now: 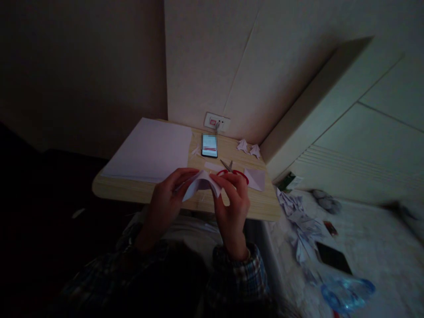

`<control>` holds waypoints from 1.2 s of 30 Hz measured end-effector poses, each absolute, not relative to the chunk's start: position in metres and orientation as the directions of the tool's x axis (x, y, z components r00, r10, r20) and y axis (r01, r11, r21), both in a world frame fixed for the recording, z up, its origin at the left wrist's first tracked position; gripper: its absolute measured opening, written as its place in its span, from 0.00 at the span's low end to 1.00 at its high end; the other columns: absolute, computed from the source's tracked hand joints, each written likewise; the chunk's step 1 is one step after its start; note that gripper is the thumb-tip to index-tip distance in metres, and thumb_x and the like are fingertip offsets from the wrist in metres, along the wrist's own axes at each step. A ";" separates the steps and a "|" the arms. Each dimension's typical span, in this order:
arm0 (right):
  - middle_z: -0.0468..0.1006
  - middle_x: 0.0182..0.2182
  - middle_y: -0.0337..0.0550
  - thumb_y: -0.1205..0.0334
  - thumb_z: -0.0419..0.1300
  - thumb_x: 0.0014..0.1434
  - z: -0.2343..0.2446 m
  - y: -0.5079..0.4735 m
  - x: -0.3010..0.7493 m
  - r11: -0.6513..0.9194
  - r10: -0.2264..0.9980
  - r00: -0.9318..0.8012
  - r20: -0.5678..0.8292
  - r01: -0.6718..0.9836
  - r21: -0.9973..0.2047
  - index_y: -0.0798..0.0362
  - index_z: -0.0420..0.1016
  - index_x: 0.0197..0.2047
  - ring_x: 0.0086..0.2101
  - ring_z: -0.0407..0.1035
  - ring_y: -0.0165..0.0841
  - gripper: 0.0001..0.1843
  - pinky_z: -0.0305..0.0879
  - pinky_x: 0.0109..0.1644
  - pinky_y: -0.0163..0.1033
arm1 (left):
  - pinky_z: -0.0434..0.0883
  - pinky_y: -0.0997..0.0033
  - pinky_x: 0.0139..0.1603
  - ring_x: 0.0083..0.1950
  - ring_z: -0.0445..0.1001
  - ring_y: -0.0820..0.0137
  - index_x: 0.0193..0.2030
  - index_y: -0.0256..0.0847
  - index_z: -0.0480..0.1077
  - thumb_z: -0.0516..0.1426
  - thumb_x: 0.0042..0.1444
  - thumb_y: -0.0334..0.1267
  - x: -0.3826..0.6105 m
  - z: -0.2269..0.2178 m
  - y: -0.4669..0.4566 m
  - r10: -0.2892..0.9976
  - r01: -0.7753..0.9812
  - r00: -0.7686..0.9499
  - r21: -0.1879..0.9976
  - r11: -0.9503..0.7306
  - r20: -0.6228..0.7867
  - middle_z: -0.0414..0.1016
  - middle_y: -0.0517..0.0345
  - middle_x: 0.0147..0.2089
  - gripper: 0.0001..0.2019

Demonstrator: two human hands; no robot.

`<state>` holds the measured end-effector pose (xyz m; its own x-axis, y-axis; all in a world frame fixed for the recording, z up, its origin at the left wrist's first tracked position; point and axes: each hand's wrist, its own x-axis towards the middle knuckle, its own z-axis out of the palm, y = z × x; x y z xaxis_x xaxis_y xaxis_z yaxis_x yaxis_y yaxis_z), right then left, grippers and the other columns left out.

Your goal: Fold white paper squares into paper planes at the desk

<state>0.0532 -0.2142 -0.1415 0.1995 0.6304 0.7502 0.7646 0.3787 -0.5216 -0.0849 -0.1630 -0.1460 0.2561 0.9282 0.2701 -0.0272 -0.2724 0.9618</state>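
Between my two hands a small sheet of white paper (201, 180) is bent into an arch above the table's front part. My left hand (168, 196) pinches its left side, and my right hand (232, 194) grips the right side with thumb and fingers. Just behind my right hand lie scissors (228, 166) with red handles, blades spread, partly covered by my fingers. A square piece of paper (255, 179) rests to their right. Off to the left is a stack of large white sheets (152, 148).
A lit phone (209, 145) lies near the wall socket (217, 121). Two folded paper figures (248, 148) sit at the table's back right. On the bed to the right are folded papers (301, 221), a dark tablet-like slab (333, 257) and blue plastic (347, 293).
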 end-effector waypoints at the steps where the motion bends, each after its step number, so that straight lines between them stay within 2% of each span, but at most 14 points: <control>1: 0.71 0.38 0.45 0.73 0.55 0.57 -0.141 -0.214 0.053 0.373 0.637 0.192 0.746 0.771 -0.517 0.49 0.76 0.45 0.42 0.65 0.37 0.16 0.65 0.48 0.45 | 0.72 0.66 0.53 0.51 0.76 0.63 0.46 0.39 0.70 0.55 0.58 0.42 -0.085 -0.147 -0.163 0.925 -0.018 0.253 0.957 -0.290 0.285 0.78 0.50 0.49 0.13; 9: 0.73 0.36 0.43 0.70 0.55 0.57 -0.137 -0.215 0.050 0.339 0.753 0.174 0.635 0.724 -0.601 0.50 0.73 0.42 0.39 0.68 0.36 0.11 0.66 0.44 0.43 | 0.73 0.67 0.52 0.52 0.76 0.64 0.49 0.39 0.70 0.51 0.61 0.39 -0.085 -0.144 -0.168 0.898 0.127 0.267 0.912 -0.391 0.349 0.78 0.50 0.51 0.13; 14: 0.76 0.37 0.42 0.72 0.54 0.52 -0.136 -0.215 0.047 0.290 0.803 0.238 0.546 0.644 -0.708 0.51 0.67 0.50 0.37 0.71 0.35 0.21 0.68 0.43 0.41 | 0.72 0.69 0.51 0.50 0.77 0.66 0.53 0.41 0.69 0.49 0.62 0.34 -0.086 -0.145 -0.170 0.850 0.357 0.302 0.776 -0.521 0.432 0.78 0.53 0.52 0.15; 18: 0.76 0.37 0.43 0.73 0.53 0.50 -0.136 -0.214 0.049 0.273 0.813 0.238 0.532 0.652 -0.708 0.52 0.71 0.42 0.40 0.70 0.36 0.17 0.67 0.44 0.42 | 0.72 0.69 0.50 0.51 0.77 0.65 0.55 0.41 0.69 0.47 0.63 0.33 -0.085 -0.148 -0.171 0.832 0.428 0.316 0.714 -0.554 0.457 0.77 0.53 0.54 0.17; 24: 0.75 0.34 0.41 0.73 0.52 0.49 -0.135 -0.212 0.054 0.282 0.802 0.265 0.536 0.622 -0.730 0.51 0.72 0.38 0.36 0.69 0.35 0.14 0.67 0.38 0.38 | 0.71 0.69 0.52 0.52 0.76 0.65 0.54 0.40 0.70 0.48 0.63 0.35 -0.084 -0.146 -0.170 0.822 0.356 0.324 0.745 -0.564 0.468 0.77 0.53 0.53 0.16; 28: 0.76 0.34 0.40 0.74 0.51 0.47 -0.134 -0.213 0.053 0.299 0.811 0.271 0.519 0.569 -0.766 0.51 0.72 0.39 0.36 0.70 0.34 0.17 0.67 0.36 0.36 | 0.72 0.69 0.52 0.51 0.76 0.65 0.52 0.39 0.72 0.52 0.62 0.38 -0.083 -0.148 -0.168 0.853 0.227 0.313 0.839 -0.494 0.417 0.78 0.52 0.52 0.15; 32: 0.77 0.36 0.40 0.74 0.52 0.48 -0.133 -0.213 0.051 0.347 0.816 0.204 0.541 0.576 -0.740 0.50 0.73 0.39 0.37 0.70 0.35 0.17 0.67 0.40 0.39 | 0.74 0.70 0.48 0.47 0.78 0.63 0.49 0.37 0.73 0.55 0.59 0.44 -0.081 -0.150 -0.166 0.893 0.060 0.315 0.932 -0.358 0.322 0.79 0.50 0.49 0.16; 36: 0.77 0.37 0.41 0.75 0.51 0.47 -0.133 -0.214 0.051 0.366 0.827 0.159 0.539 0.576 -0.731 0.51 0.73 0.41 0.39 0.71 0.36 0.20 0.67 0.42 0.40 | 0.74 0.69 0.48 0.46 0.78 0.63 0.46 0.37 0.75 0.55 0.59 0.46 -0.082 -0.151 -0.163 0.898 0.032 0.323 0.945 -0.327 0.300 0.79 0.51 0.48 0.16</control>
